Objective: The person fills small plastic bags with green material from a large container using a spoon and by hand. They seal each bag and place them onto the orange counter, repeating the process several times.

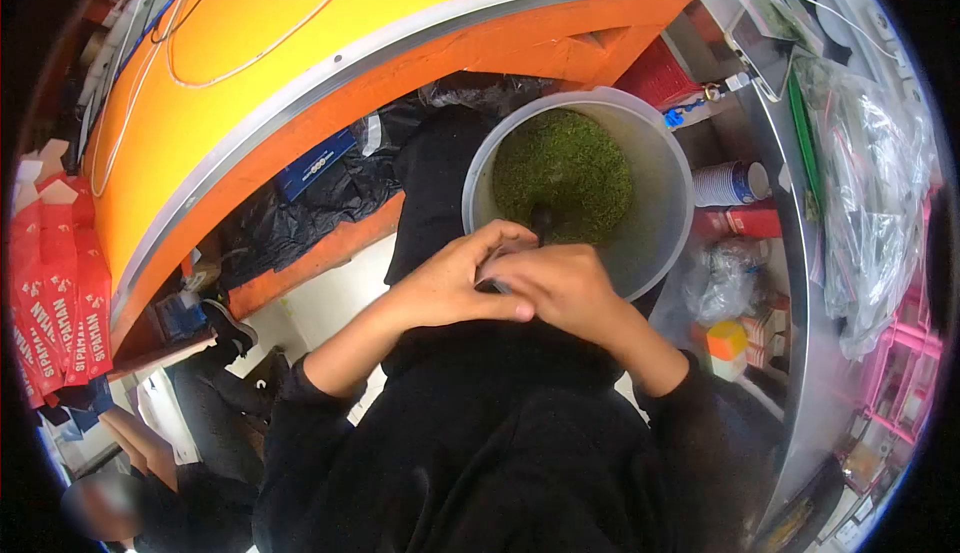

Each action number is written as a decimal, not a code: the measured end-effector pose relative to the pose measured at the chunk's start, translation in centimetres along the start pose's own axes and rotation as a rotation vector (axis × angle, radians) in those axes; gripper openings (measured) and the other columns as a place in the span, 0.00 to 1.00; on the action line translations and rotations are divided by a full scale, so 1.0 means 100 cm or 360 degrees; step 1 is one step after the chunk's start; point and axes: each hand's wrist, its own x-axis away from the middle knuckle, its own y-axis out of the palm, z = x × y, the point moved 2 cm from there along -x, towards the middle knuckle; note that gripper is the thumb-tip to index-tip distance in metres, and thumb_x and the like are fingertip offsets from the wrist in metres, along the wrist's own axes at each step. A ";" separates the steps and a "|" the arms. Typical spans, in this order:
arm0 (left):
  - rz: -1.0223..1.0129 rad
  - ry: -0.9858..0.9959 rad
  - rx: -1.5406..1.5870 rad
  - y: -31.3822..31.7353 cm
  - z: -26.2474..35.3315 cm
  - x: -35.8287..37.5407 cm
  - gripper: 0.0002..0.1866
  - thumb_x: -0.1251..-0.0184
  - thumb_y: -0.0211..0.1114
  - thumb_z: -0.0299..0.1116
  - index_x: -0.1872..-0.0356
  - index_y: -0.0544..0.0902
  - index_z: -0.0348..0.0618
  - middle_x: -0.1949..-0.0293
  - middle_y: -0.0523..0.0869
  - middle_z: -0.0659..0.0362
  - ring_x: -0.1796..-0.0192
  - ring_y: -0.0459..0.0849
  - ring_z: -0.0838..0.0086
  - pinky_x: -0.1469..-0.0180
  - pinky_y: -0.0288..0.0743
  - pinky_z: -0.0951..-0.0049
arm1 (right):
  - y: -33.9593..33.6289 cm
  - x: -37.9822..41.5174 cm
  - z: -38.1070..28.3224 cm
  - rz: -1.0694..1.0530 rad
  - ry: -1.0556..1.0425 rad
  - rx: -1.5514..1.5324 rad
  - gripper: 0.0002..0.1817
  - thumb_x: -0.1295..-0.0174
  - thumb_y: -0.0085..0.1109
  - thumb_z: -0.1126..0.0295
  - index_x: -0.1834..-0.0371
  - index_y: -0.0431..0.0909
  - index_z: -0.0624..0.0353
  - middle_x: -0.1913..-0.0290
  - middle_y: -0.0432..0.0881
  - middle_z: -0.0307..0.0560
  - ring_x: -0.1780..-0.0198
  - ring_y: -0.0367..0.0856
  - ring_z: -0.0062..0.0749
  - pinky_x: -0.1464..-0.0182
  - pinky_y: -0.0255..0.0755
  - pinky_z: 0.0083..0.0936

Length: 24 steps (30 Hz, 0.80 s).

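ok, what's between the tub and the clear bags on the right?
Head view: a stack of paper cups, a red box just below it in the picture, then a metal edge before the clear bags. The tub is left of them.

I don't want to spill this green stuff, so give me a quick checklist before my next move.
1. Bucket uncovered: ok, its mouth is open.
2. Green bits held within the bucket walls: ok, they lie below the rim.
3. Left hand and right hand near the bucket: ok, together at its near rim.
4. What sits between the fingers: cannot tell, the hands hide most of it.
5. Bucket's base steady: cannot tell, it is out of sight.
6. Other person away from the bucket: ok, off at the lower left.
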 end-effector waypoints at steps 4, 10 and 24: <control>0.0381 -0.0111 0.0510 -0.018 -0.015 0.013 0.18 0.33 0.59 0.39 0.49 0.74 0.37 0.63 0.80 0.59 0.54 0.78 0.76 0.47 0.69 0.70 | -0.001 -0.020 0.008 0.0226 0.0293 0.0028 0.13 0.40 0.58 0.70 0.54 0.75 0.60 0.56 0.80 0.55 0.58 0.82 0.47 0.57 0.76 0.37; 0.0705 0.0115 0.0872 -0.038 -0.017 0.024 0.24 0.35 0.57 0.48 0.48 0.71 0.39 0.61 0.76 0.56 0.56 0.76 0.69 0.47 0.67 0.65 | 0.046 0.026 0.095 -0.0933 0.1296 0.1179 0.15 0.39 0.53 0.67 0.51 0.75 0.62 0.58 0.82 0.58 0.58 0.84 0.50 0.60 0.79 0.38; 0.0622 0.0092 0.1684 -0.064 -0.036 0.030 0.34 0.31 0.50 0.55 0.40 0.68 0.31 0.57 0.82 0.53 0.53 0.81 0.65 0.43 0.72 0.63 | 0.046 0.004 0.130 -0.0812 0.0839 0.1404 0.08 0.45 0.53 0.75 0.67 0.82 0.64 0.65 0.82 0.56 0.63 0.84 0.45 0.60 0.79 0.33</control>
